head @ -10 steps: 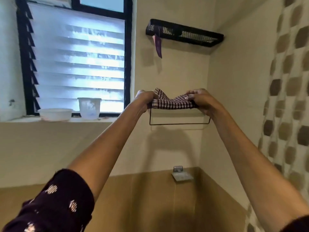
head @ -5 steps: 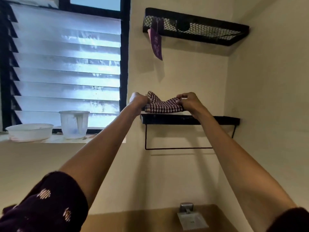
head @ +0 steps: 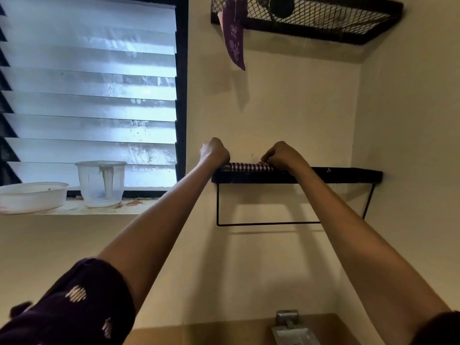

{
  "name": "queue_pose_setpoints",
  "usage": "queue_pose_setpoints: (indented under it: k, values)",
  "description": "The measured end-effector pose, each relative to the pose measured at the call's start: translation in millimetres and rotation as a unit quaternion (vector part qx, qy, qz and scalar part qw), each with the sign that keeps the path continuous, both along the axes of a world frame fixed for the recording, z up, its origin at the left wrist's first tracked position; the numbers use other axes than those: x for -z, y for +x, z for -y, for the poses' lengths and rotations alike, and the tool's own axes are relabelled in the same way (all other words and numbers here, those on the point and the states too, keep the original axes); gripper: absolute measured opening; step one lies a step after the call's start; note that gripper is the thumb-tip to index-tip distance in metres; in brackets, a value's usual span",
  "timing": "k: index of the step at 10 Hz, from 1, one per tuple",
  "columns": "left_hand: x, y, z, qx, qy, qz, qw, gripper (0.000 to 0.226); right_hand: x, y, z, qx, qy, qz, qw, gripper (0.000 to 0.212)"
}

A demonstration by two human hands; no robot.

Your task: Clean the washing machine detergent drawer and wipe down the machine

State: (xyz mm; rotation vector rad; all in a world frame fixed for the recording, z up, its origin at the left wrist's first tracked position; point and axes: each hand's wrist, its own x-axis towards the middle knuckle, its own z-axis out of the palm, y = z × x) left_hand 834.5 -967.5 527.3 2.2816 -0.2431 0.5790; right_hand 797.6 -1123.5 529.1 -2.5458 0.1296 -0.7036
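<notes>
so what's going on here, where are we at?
A person reaches up with both arms. The left hand and right hand each grip one end of a checked cloth, which lies along the front of the lower black shelf on the wall. On the windowsill to the left stand a white bowl and a clear tub. No washing machine is in view.

Cloth (head: 246, 167): maroon/white check. Shelf (head: 348, 176) & mesh rack (head: 323, 23): blk. Sleeve (head: 74, 310): dk purple w/ white spots.
</notes>
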Motion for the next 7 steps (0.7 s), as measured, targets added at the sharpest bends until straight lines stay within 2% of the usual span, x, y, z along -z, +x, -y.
queue_pose_setpoints:
  k: [1, 2, 3, 4, 5, 6, 7]
  values:
    - [-1.4, -2.8, 3.1, -0.035, 0.119, 0.059, 0.991, 0.012, 0.0, 4.4, -3.9, 0.074, -0.076, -0.012, 0.994, 0.03]
    - [-8.2, -4.9, 6.6, 0.0, 0.181, 0.138, 0.974, 0.033, -2.8, 6.6, -10.1, 0.082, -0.102, 0.041, 0.991, 0.033]
    - [-5.8, -11.5, 13.5, 0.068, 0.22, 0.047, 0.972, 0.032, -2.4, 4.1, -19.9, 0.014, -0.101, -0.007, 0.995, 0.03]
    - [-2.5, -15.6, 16.8, 0.057, 0.281, -0.004, 0.958, 0.027, -2.6, 4.1, -21.8, 0.023, -0.123, -0.09, 0.988, 0.03]
    - [-2.6, -20.5, 15.7, 0.077, 0.274, -0.006, 0.959, 0.028, -4.1, 2.9, -22.2, 0.023, -0.117, -0.108, 0.987, 0.031]
    - [9.6, -18.8, 4.4, 0.11, 0.188, 0.019, 0.976, 0.039, 8.4, -0.6, -23.3, -0.008, -0.092, -0.019, 0.996, 0.032]
    - [26.9, -28.6, -26.2, 0.121, 0.129, 0.131, 0.975, 0.038, 24.9, -17.1, -32.2, -0.019, -0.041, 0.138, 0.989, 0.031]
